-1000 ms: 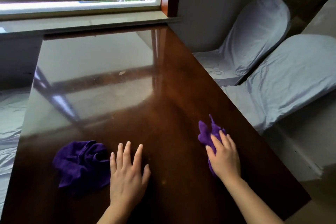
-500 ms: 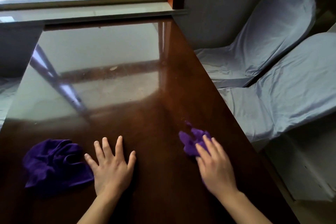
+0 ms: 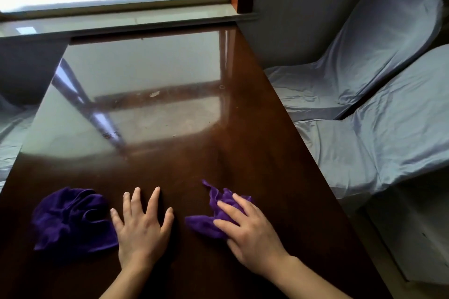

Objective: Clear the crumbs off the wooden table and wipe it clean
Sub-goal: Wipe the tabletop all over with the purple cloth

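A dark, glossy wooden table (image 3: 170,153) fills the view. My right hand (image 3: 250,233) presses a small purple cloth (image 3: 211,216) flat against the tabletop near the front, fingers spread over it. My left hand (image 3: 143,228) lies flat and open on the wood, holding nothing. Just left of it sits a second, crumpled purple cloth (image 3: 70,221), touching the side of my left hand. A pale crumb (image 3: 154,94) and faint specks (image 3: 111,135) lie farther back on the table.
Two chairs under grey covers (image 3: 364,75) stand close to the table's right edge. A window and stone sill (image 3: 121,20) run along the far end. Another grey-covered seat (image 3: 12,133) shows at the left edge.
My right hand has slid the small cloth leftward across the table, toward my left hand. My left hand stays flat beside the crumpled cloth.
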